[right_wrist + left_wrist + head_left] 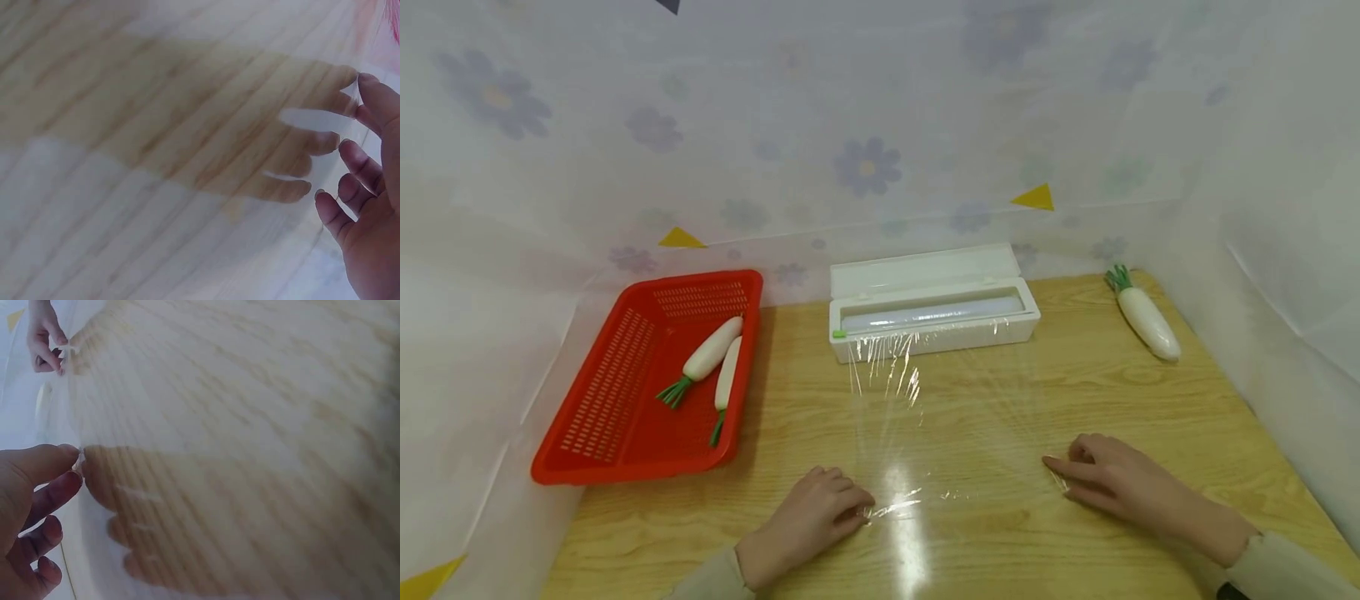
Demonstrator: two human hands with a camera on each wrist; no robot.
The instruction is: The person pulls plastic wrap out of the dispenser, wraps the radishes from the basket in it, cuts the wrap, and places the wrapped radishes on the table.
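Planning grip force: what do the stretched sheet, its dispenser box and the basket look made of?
Sheet: thin clear plastic film, glossy; glare and wrinkles show. Dispenser box: white, smooth, probably hard plastic. Basket: red perforated plastic, slight sheen.

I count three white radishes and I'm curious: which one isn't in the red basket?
The radish lying alone on the table at the far right, past the cling film box. The other two radishes lie side by side inside the red basket.
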